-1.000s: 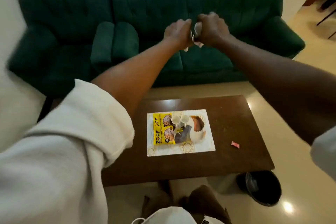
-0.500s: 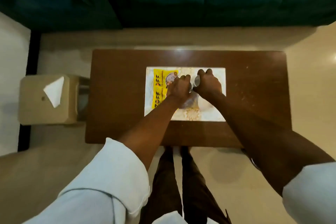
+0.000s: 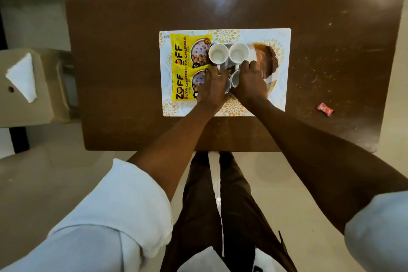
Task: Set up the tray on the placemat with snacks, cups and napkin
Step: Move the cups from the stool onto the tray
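A white placemat (image 3: 282, 35) with gold patterns lies on the brown table (image 3: 123, 68). On it sit yellow snack packets (image 3: 183, 68), two empty white cups (image 3: 218, 53) (image 3: 239, 52) side by side, and a brown-and-white snack packet (image 3: 266, 57). Just in front of those cups is a third white cup (image 3: 234, 79), held between my left hand (image 3: 213, 86) and my right hand (image 3: 250, 81). The tray is mostly hidden under the cups and my hands. I cannot tell whether the third cup touches the surface.
A beige tissue box (image 3: 33, 86) with a white tissue (image 3: 23, 77) sticking out stands left of the table. A small red wrapped candy (image 3: 325, 109) lies near the table's right edge. My legs stand at the table's near edge.
My hands were raised in front of the sofa with the cup; they have come down over the placemat. The camera has tilted down and closer to the table.
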### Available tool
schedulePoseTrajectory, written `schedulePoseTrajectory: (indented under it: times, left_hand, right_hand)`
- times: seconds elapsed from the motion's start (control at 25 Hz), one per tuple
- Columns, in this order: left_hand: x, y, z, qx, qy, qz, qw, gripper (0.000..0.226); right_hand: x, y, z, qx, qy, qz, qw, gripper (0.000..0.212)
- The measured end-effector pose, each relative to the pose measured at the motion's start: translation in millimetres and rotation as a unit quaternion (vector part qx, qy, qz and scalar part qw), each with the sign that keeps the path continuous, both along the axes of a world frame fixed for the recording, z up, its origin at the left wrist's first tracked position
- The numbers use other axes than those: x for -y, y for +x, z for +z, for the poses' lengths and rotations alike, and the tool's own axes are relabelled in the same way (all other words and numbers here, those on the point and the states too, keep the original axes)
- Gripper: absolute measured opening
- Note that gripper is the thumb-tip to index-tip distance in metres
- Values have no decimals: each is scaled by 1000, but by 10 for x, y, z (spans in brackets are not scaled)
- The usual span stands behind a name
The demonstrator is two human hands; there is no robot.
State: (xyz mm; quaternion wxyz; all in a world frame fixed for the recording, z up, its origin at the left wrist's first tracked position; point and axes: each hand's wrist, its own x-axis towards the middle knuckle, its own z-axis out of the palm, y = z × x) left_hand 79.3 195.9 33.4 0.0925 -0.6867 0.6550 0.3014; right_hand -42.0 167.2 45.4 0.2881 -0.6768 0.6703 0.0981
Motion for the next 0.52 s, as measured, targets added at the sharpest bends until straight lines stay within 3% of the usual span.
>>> schedulePoseTrajectory:
  times: [0.52]
  left_hand:
    - [-78, -10, -96, 7, -39, 18, 999, 90]
  right_hand:
    - [-76, 64, -129, -3, -8, -21, 1000, 70]
